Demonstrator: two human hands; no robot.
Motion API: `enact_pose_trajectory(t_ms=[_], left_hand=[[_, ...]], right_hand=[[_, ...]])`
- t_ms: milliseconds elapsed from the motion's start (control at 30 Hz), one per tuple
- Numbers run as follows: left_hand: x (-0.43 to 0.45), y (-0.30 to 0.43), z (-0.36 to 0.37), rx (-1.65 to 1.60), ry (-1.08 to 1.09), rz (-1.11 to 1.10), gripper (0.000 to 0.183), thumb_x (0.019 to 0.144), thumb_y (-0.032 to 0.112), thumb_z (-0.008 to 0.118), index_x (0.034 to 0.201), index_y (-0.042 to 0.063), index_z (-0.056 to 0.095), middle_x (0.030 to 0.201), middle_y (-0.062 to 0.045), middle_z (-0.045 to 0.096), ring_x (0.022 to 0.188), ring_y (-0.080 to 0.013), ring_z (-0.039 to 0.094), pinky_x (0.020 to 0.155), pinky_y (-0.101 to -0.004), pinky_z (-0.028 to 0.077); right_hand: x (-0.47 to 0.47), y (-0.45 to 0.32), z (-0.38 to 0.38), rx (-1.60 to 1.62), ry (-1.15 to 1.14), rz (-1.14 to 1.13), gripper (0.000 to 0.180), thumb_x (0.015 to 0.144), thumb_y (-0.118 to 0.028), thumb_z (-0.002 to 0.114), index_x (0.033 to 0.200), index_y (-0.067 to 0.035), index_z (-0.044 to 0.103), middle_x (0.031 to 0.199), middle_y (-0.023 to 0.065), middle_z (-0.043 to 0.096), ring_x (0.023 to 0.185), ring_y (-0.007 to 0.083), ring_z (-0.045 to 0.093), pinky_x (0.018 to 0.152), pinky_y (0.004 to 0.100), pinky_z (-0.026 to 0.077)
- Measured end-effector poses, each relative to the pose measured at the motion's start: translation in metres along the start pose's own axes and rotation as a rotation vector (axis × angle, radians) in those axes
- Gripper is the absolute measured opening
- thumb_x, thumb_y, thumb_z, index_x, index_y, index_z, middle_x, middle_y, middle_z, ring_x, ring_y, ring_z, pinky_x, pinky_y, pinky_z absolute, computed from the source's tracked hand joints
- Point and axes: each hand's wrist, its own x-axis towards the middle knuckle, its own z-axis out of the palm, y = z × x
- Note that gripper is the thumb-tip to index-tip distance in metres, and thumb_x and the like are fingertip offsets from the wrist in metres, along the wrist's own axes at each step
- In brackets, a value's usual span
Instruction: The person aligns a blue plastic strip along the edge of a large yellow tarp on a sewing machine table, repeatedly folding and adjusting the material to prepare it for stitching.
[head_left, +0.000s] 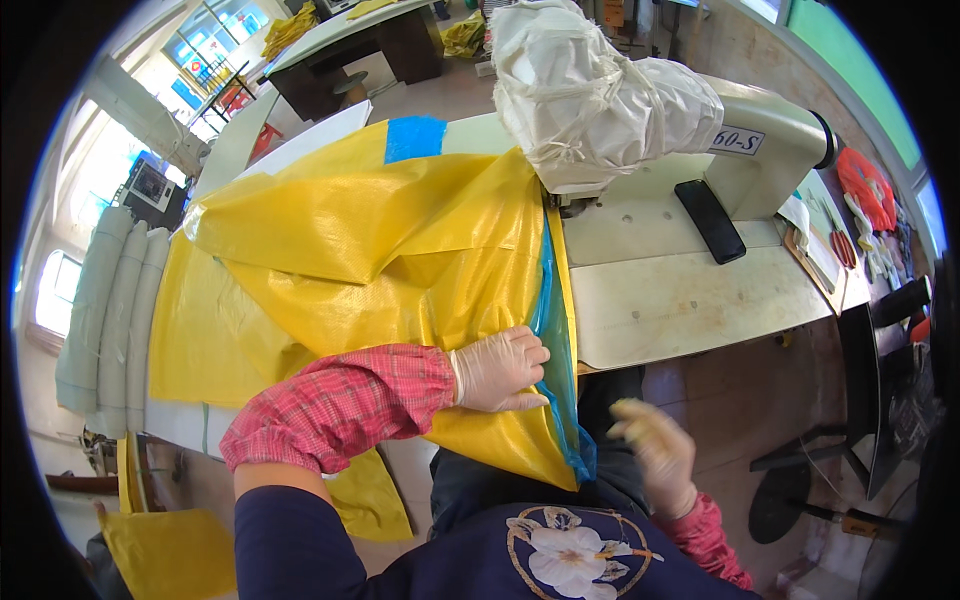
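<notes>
A large yellow woven plastic sheet (450, 277) lies in folds over the table, its right edge running under the head of an industrial sewing machine (757, 142) wrapped in white cloth. Along that edge shows a blue plastic film (553, 360). My left hand (504, 369), in a thin pale glove, rests on the yellow sheet beside the film with fingers curled; whether it pinches the material I cannot tell. My right hand (656, 450), gloved and slightly blurred, is apart from the sheet, to the right of its lower corner, fingers partly bent. A piece of blue material (415, 139) lies at the sheet's far edge.
A black smartphone (710, 222) lies on the machine bed. Red-handled scissors (843, 247) are at the table's right end. Rolls of pale fabric (112, 322) stand at the left. A black metal stand (859, 397) is at the right, and more yellow material (169, 551) hangs at the lower left.
</notes>
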Motion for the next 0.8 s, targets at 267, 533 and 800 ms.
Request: enact_pose_trajectory(t_ms=[267,533,800], left_hand=[[0.0,0.008,0.01,0.124,0.051,-0.114,0.064,0.087,0.05,0.057,0.123,-0.003,0.057,0.098,-0.011,0.059,0.095,-0.0259,0.054,0.088,-0.0368,0.041],[0.003,0.015,0.01,0.176,-0.054,-0.111,0.057,0.088,0.051,0.057,0.132,0.015,0.056,0.09,-0.005,0.057,0.09,-0.0206,0.053,0.082,-0.0347,0.039],[0.018,0.027,-0.001,0.203,-0.196,0.044,0.038,0.085,0.036,0.059,0.122,0.028,0.06,0.091,-0.005,0.055,0.091,-0.0221,0.053,0.076,-0.0367,0.039]], right_hand=[[0.04,0.034,0.049,-0.119,-0.164,0.447,0.029,0.09,-0.023,0.065,0.102,0.003,0.065,0.074,0.0071,0.064,0.067,0.0102,0.053,0.064,0.0287,0.047],[0.027,0.058,0.057,-0.504,0.02,0.135,0.037,0.088,-0.004,0.055,0.125,0.0,0.057,0.083,0.0237,0.066,0.071,0.0287,0.067,0.066,0.0327,0.051],[0.003,0.048,0.063,-1.353,-0.175,-0.07,0.058,0.08,-0.01,0.055,0.132,0.014,0.043,0.055,0.0081,0.057,0.046,0.0233,0.06,0.044,0.0367,0.046]])
